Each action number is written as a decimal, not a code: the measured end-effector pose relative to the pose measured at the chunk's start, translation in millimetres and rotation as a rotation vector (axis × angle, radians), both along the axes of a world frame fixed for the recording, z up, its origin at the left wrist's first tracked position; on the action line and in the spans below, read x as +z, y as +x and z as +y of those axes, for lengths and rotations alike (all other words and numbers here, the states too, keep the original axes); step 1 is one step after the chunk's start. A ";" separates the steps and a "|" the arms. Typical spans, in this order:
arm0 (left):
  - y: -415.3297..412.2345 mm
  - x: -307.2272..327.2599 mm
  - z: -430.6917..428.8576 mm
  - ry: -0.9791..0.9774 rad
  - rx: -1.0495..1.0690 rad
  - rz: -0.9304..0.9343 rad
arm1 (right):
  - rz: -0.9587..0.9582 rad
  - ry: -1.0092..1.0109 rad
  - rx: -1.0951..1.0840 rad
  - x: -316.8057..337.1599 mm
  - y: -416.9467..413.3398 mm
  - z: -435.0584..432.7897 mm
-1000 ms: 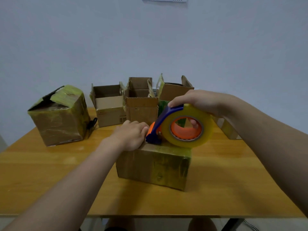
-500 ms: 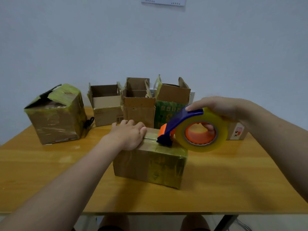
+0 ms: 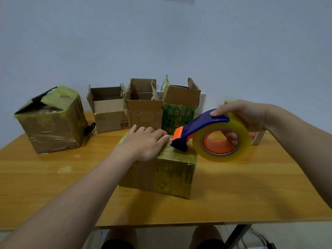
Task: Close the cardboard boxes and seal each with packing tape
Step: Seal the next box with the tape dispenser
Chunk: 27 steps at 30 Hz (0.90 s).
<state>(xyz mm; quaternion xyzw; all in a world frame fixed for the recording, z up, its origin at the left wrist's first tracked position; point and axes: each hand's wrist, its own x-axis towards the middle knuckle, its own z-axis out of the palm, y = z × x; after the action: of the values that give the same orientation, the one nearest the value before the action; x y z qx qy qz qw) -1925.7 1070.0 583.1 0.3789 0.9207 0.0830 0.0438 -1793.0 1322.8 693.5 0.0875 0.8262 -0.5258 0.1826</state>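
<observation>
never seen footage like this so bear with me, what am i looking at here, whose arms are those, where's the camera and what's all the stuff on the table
There is no machine here: the arms belong to a person wearing a camera on their head, so you see what they see, looking forward and down.

The left hand presses flat on a closed cardboard box near the front of the wooden table. The right hand holds a tape dispenser, blue and orange with a roll of clear yellowish tape, its nose resting on the box top.

Along the wall stand three open boxes, flaps up. At far left sits a taped box, with its top dented. A small box peeks out behind the right wrist.
</observation>
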 end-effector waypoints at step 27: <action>13.3 -3.1 34.0 0.006 0.005 -0.019 | 0.023 0.037 -0.163 0.0 22.9 19.3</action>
<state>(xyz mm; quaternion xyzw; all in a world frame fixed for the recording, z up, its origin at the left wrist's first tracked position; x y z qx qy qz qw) -1912.3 1104.0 580.0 0.3758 0.9209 0.0894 0.0513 -1770.1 1342.2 693.5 0.1518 0.8280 -0.5244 0.1280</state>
